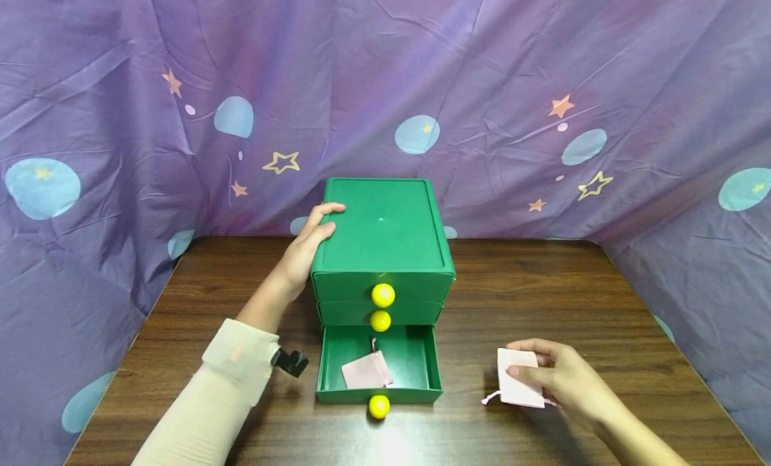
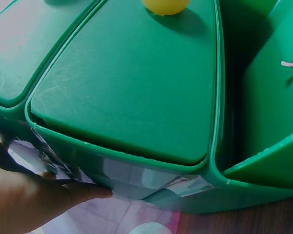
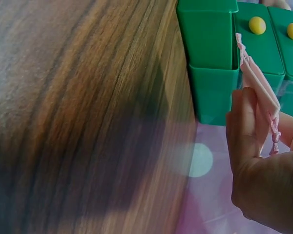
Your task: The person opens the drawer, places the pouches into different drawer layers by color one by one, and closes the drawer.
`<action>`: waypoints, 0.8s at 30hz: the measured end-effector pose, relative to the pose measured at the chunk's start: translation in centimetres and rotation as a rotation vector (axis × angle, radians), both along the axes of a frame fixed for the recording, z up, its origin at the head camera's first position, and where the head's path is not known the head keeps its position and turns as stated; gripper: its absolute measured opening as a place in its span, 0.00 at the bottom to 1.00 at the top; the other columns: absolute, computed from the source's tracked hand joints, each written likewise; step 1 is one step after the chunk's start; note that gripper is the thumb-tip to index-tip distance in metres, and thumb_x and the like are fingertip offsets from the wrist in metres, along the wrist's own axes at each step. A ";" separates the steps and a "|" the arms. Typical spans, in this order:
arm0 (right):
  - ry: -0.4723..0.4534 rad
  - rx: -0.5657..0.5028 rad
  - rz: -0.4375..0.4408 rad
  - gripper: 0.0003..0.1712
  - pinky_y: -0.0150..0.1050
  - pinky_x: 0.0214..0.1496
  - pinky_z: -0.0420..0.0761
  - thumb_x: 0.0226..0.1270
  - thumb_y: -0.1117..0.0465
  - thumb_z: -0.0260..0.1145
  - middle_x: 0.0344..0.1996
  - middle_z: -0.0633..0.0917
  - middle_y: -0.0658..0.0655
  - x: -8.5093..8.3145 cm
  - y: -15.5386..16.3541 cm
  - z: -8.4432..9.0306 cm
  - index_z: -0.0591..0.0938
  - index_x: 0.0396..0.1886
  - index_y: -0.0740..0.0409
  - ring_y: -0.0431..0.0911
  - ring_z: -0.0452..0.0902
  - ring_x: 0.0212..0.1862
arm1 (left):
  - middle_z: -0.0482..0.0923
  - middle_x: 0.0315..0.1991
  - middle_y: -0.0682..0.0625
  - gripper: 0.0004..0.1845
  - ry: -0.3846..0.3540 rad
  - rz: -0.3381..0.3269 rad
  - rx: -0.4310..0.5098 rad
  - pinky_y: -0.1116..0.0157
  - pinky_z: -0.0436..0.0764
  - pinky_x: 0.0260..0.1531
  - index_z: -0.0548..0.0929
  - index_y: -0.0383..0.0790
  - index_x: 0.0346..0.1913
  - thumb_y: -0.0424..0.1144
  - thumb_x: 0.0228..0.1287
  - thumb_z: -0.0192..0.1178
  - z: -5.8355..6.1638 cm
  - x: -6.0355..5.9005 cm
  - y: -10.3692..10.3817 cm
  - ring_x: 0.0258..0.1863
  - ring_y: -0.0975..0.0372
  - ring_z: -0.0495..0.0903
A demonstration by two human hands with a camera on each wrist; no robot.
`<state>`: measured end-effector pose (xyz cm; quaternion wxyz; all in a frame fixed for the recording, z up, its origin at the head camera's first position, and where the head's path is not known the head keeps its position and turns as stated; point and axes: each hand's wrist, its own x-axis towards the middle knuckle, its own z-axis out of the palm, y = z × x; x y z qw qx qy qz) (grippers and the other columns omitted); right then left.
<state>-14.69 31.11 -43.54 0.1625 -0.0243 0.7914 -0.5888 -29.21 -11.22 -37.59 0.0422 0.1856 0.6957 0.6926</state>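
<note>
1. The right hand (image 1: pixel 563 379) is pinching a pink pouch (image 1: pixel 519 378), fingers curled round its edge, on the surface (image 1: pixel 542 285) to the right of the green drawer chest (image 1: pixel 383 233). That thin grip is looking slack; the limp pouch could be slipping or trailing its drawstring.
2. A second pink pouch (image 1: pixel 365 370) is already lying in the open bottom drawer (image 1: pixel 379 365) of the chest, crowding the left part.
3. The left hand (image 1: pixel 307 248) is bracing the chest's left top edge, fingers laid fairly straight, gripping nothing; if it is letting go, the chest could be sliding.
</note>
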 end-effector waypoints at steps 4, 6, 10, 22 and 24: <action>-0.011 -0.023 0.003 0.32 0.39 0.30 0.86 0.69 0.66 0.70 0.34 0.86 0.58 -0.1 -0.3 0.1 0.69 0.64 0.82 0.43 0.85 0.32 | 0.51 0.79 0.44 0.24 0.006 0.001 0.000 0.44 0.51 0.72 0.62 0.41 0.74 0.39 0.81 0.35 0.0 0.0 0.0 0.73 0.48 0.53; -0.007 -0.035 0.012 0.32 0.41 0.32 0.86 0.69 0.67 0.70 0.35 0.86 0.58 -0.1 -0.5 0.1 0.69 0.65 0.82 0.44 0.86 0.33 | 0.51 0.79 0.44 0.24 0.009 0.000 0.000 0.44 0.51 0.72 0.62 0.41 0.74 0.39 0.81 0.35 0.0 -0.1 0.0 0.73 0.47 0.53; 0.009 -0.048 0.030 0.33 0.41 0.32 0.87 0.68 0.68 0.70 0.35 0.85 0.58 -0.1 -0.7 0.1 0.68 0.65 0.81 0.44 0.86 0.33 | 0.50 0.79 0.44 0.24 0.011 0.002 -0.007 0.43 0.50 0.72 0.62 0.41 0.75 0.39 0.81 0.35 -0.1 -0.1 0.0 0.74 0.47 0.52; 0.047 0.017 0.044 0.30 0.27 0.18 0.70 0.67 0.65 0.73 0.24 0.81 0.49 -0.5 -1.7 0.5 0.74 0.62 0.77 0.34 0.71 0.20 | 0.50 0.79 0.44 0.24 0.015 0.001 -0.009 0.44 0.51 0.72 0.62 0.41 0.75 0.39 0.81 0.35 -0.1 -0.1 0.0 0.73 0.48 0.53; 0.042 0.012 0.041 0.31 0.26 0.18 0.68 0.66 0.65 0.73 0.24 0.80 0.48 -0.6 -2.0 0.6 0.74 0.62 0.77 0.34 0.69 0.19 | 0.50 0.79 0.43 0.24 0.014 0.000 -0.008 0.44 0.51 0.72 0.61 0.41 0.75 0.39 0.81 0.35 -0.1 -0.1 0.0 0.73 0.48 0.53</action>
